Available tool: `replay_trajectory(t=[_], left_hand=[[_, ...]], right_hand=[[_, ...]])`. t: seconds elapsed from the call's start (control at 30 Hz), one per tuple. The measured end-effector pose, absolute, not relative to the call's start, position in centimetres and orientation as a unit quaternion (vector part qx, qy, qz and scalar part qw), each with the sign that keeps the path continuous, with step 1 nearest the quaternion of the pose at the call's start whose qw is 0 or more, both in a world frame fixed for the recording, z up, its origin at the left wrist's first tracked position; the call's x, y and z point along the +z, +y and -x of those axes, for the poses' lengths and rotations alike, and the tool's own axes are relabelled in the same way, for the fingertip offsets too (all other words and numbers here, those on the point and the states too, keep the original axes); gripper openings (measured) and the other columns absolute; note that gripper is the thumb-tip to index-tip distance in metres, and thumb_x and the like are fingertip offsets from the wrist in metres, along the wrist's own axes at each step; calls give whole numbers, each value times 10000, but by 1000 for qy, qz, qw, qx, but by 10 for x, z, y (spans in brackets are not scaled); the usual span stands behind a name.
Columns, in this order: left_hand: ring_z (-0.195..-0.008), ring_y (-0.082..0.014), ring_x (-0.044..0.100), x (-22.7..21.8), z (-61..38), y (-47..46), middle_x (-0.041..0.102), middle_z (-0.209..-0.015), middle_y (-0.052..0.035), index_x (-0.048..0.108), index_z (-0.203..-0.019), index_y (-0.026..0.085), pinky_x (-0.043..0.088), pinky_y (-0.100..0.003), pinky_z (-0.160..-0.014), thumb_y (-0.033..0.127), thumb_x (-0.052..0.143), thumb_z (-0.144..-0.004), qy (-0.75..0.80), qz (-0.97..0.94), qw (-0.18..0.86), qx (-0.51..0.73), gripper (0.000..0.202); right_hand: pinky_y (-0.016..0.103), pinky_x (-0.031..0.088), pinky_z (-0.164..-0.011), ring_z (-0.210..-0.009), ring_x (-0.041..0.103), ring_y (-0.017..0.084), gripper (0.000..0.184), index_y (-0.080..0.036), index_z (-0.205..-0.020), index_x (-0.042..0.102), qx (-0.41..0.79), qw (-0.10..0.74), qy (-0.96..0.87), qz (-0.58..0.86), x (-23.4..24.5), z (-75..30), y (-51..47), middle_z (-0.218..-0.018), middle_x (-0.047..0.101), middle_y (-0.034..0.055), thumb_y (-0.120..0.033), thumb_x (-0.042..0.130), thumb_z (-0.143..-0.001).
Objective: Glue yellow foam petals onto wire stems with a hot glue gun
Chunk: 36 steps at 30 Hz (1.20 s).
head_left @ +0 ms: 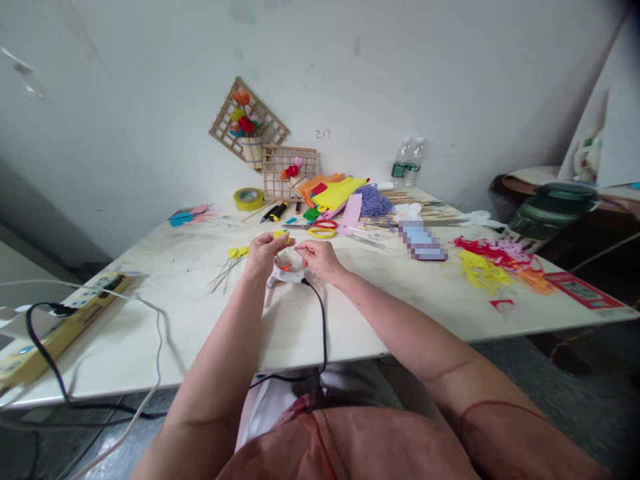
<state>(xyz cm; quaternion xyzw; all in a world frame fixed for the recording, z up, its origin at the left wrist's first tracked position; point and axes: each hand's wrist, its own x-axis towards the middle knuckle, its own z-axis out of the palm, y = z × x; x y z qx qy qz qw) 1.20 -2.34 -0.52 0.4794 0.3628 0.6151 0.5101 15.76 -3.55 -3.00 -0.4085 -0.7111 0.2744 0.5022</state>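
Observation:
My left hand [263, 254] is closed, pinching a small yellow felt piece [281, 235] just above the white table [200, 320]. My right hand [319, 257] is closed in a pinch on a thin wire [295, 248] whose tip meets the yellow piece. Both hands hover over a white glue gun [287, 275] lying on the table, its black cord [323, 327] running back over the near edge. More yellow pieces on wire stems [231, 262] lie left of my left hand.
Scissors with red and yellow handles [321, 229], felt sheets [336, 192], purple yarn [373, 200], a tape roll [248, 198] and wooden lattice frames with felt flowers [289, 172] crowd the back. Felt scraps [487, 261] lie right. A power strip [60, 327] with cables sits left.

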Motion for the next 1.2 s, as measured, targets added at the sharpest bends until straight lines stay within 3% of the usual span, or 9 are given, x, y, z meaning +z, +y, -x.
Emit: replay_trajectory(t=[0.43,0.7,0.87,1.0,1.2], left_hand=[[-732,-177,666,-5,-12,-26,703,-746,-91,651,-707,118,483,-309,-800,390,792,-533,384,-504,517,576,351],[-716,-173,666,-9,-13,-24,701,-702,-78,600,-591,135,489,-312,-807,342,789,-551,365,-506,526,578,283],[-720,-182,668,-10,-14,-24,701,-718,-89,591,-587,133,489,-318,-805,370,796,-530,376,-498,526,578,318],[-702,-181,668,-8,-14,-24,702,-745,-98,638,-693,121,496,-310,-763,414,772,-558,390,-506,515,571,349],[-737,-167,660,-8,-12,-21,680,-671,-39,645,-657,150,489,-286,-769,386,747,-598,359,-497,483,625,264]], right_hand=[[214,383,-501,-458,462,95,177,-160,-819,678,288,502,-703,414,-28,-158,-37,-489,518,-33,-228,517,-794],[216,381,-504,-457,457,95,172,-159,-816,673,281,502,-704,416,-29,-157,-38,-493,521,-31,-219,513,-797],[217,384,-499,-463,467,101,180,-164,-836,674,278,503,-703,418,-31,-157,-37,-497,523,-30,-226,509,-801],[214,387,-500,-470,477,101,183,-168,-834,672,275,507,-704,415,-31,-157,-35,-507,529,-28,-232,502,-806],[218,398,-517,-489,498,106,181,-175,-841,673,281,497,-707,416,-32,-157,-35,-510,541,-25,-248,512,-801]])
